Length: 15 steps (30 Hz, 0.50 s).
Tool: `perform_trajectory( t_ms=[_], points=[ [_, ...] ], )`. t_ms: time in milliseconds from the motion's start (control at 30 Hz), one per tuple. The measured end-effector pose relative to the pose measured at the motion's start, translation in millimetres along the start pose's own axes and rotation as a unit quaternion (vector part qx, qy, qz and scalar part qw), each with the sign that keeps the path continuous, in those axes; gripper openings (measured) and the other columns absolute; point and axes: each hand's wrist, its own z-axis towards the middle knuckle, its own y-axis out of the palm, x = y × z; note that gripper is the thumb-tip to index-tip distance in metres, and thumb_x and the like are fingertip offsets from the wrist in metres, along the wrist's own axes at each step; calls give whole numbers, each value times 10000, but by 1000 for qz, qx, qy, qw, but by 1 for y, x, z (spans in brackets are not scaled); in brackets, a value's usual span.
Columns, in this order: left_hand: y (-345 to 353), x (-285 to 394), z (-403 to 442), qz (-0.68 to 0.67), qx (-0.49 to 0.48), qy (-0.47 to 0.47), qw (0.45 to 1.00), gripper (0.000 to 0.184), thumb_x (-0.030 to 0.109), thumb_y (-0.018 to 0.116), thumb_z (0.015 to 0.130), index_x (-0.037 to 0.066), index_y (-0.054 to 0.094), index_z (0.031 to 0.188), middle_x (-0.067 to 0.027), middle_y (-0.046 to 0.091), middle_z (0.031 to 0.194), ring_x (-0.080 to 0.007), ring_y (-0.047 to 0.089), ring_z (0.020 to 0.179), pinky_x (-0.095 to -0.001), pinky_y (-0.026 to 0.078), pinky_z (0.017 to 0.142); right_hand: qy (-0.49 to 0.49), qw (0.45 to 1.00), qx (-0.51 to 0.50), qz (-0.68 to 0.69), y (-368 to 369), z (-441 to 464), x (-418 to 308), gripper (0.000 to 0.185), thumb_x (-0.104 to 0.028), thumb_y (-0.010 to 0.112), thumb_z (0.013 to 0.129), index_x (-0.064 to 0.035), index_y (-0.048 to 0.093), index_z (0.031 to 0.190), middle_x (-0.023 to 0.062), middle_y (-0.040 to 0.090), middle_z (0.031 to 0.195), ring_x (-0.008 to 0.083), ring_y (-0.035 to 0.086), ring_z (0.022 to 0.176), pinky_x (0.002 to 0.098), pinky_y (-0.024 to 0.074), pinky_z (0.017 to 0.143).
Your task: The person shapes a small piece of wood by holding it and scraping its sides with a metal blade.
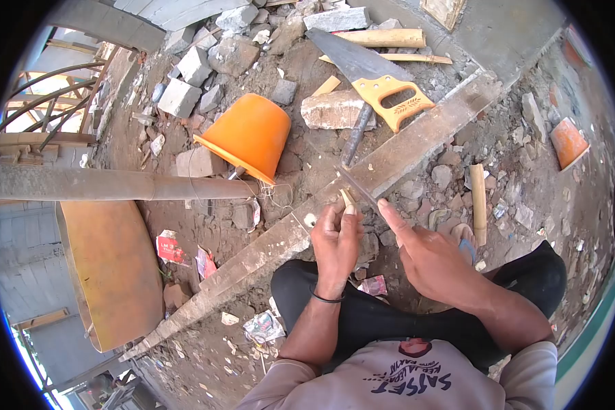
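Observation:
My left hand [336,239] is closed on a small pale sliver of wood or bamboo [348,199], its tip poking up past the thumb. My right hand [430,260] grips a knife [359,187] with a narrow dark blade, the index finger stretched along it; its handle is hidden in the palm. The blade lies close to the sliver, above a long wooden beam [417,149]. Farther ahead, a handsaw [369,72] with a yellow-orange handle rests on the rubble. Beside it leans a grey, rod-like tool [355,137].
An orange bucket [249,133] lies tipped ahead to the left, near a horizontal pole [116,183]. Broken blocks [180,98] and rubble cover the ground. A bamboo piece [479,205] and an orange pot [568,143] are at right; a curved yellowish sheet [113,270] stands at left.

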Motion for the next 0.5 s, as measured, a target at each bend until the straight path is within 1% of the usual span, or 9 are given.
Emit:
perform_trajectory(
  t_ms=[33,100,133,200,233,300,367,433,500],
  points=[
    [-2,-1,-2,8,-6,1,1000,258,166,619,1070,-40,665,1218,-96,726,895,-128,674,685,-279,562,618,1,1000,-6,3,6,0,1,796,-13,554,954,-81,207,1667,280,695,959,472,688,863,565,528,770],
    [-4,-3,-3,11,-8,1,1000,257,162,616,1070,-41,665,1219,-102,728,895,-131,675,687,-283,563,619,-93,984,150,-19,18,2,7,842,-26,599,921,-54,209,1667,231,674,796,417,683,656,537,540,631],
    [-3,-3,-2,9,-7,-5,1000,257,157,614,1069,-43,664,1222,-103,728,895,-132,676,687,-283,564,619,-95,983,153,-20,17,3,12,842,-26,599,921,-54,209,1667,231,674,796,417,683,656,537,540,631],
    [-2,-1,0,8,-11,-8,1000,258,153,611,1069,-45,662,1225,-104,729,895,-132,677,687,-284,564,618,-58,997,12,-58,13,3,18,842,-32,607,928,-54,206,1668,252,672,863,418,682,663,533,541,631],
    [0,-1,3,2,-9,-2,1000,257,151,609,1069,-46,662,1225,-103,729,894,-133,677,686,-284,564,619,-61,996,14,-64,8,4,17,842,-32,607,928,-54,206,1668,252,672,863,418,682,663,533,541,631],
    [-3,-2,-6,4,-3,-14,1000,256,148,606,1070,-47,662,1225,-102,729,892,-134,677,685,-284,564,619,-70,992,98,-30,6,0,1,841,-36,613,929,-52,210,1667,265,667,911,414,683,672,525,541,634],
    [-2,3,-2,3,-5,-25,1000,201,94,587,1055,-40,666,1182,-59,703,900,-95,659,733,-253,547,641,-67,994,73,-48,9,0,3,840,-36,614,928,-51,212,1665,262,668,911,411,684,675,522,543,639],
    [-2,1,-3,1,-2,-28,1000,199,93,587,1053,-39,666,1179,-58,703,901,-95,662,736,-253,547,642,-62,994,56,-70,8,-1,6,839,-36,615,927,-50,215,1664,259,669,911,409,685,678,518,544,644],
    [2,1,5,-7,0,-27,1000,197,92,587,1051,-38,667,1176,-57,703,903,-95,664,738,-253,547,643,-57,997,8,-42,7,2,13,835,-27,605,922,-46,217,1661,254,676,880,419,685,683,525,542,651]
  ],
)
